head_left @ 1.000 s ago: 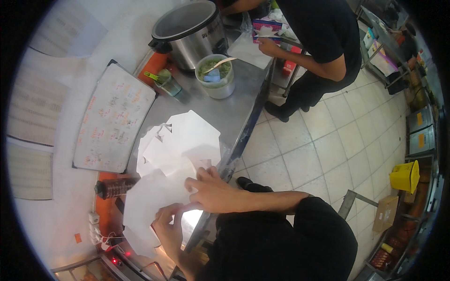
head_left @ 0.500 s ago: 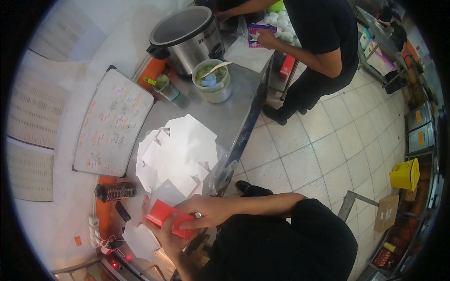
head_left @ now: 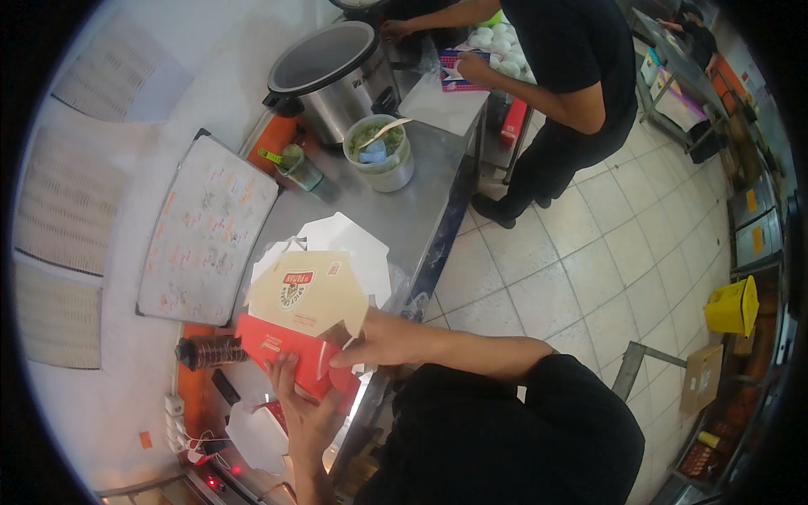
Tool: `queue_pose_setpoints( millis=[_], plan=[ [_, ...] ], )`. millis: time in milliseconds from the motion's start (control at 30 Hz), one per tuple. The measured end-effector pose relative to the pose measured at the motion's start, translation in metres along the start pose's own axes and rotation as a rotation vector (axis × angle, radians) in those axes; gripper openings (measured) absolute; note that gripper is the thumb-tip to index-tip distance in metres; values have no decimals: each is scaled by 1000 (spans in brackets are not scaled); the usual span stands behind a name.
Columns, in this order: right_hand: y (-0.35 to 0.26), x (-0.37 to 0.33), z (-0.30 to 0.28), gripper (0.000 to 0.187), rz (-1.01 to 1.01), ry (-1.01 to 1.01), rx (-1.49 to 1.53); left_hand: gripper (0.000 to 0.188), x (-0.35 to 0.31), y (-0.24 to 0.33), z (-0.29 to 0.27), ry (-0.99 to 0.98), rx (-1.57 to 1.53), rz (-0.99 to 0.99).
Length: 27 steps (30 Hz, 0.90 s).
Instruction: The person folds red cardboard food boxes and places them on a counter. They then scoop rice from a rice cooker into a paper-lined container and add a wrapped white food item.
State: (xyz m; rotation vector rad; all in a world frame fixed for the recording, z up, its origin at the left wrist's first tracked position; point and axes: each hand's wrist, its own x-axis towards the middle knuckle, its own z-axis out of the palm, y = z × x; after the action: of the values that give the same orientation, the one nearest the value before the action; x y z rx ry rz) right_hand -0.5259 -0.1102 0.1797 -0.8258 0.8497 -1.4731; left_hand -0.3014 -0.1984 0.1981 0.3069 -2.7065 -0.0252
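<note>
Both of my hands hold a partly folded cardboard food box (head_left: 286,347), with red sides and a broad cream panel spread toward the far side. My left hand (head_left: 301,404) grips the near red side, its fingertips lying over the cardboard. On the right edge, my right hand (head_left: 369,338) is closed on a corner of the box, its thumb on the red side. Beneath and beyond it, flat white cardboard blanks (head_left: 358,240) lie on the steel table (head_left: 421,202). Another pale cardboard piece (head_left: 252,433) lies near my left forearm.
Farther along the table stand a large steel cooker (head_left: 337,93), a tub of green food (head_left: 389,172) with a spoon, and a small cup (head_left: 301,172). A whiteboard (head_left: 206,236) leans against the wall. A co-worker (head_left: 581,76) stands beyond, near a tray of white balls (head_left: 505,50).
The cardboard has opened out: earlier mostly a narrow red face showed, now a wide cream panel shows too. My right hand has shifted up and right, to the box's edge.
</note>
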Motion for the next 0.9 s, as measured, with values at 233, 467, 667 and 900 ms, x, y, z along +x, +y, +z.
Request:
queue_pose_setpoints(
  millis=[233,467,667,900],
  plan=[
    [1,5,-22,37,-178,-91,-199,55,-9,-1,3,33,-481,-15],
    [12,-2,13,50,-106,78,-71,64,-8,4,13,144,-279,-55],
    [-1,-4,25,43,-7,41,48,65,-9,23,10,242,-215,-228],
    [-14,12,18,54,-202,34,-582,51,-11,15,0,208,-190,-160]
  ],
)
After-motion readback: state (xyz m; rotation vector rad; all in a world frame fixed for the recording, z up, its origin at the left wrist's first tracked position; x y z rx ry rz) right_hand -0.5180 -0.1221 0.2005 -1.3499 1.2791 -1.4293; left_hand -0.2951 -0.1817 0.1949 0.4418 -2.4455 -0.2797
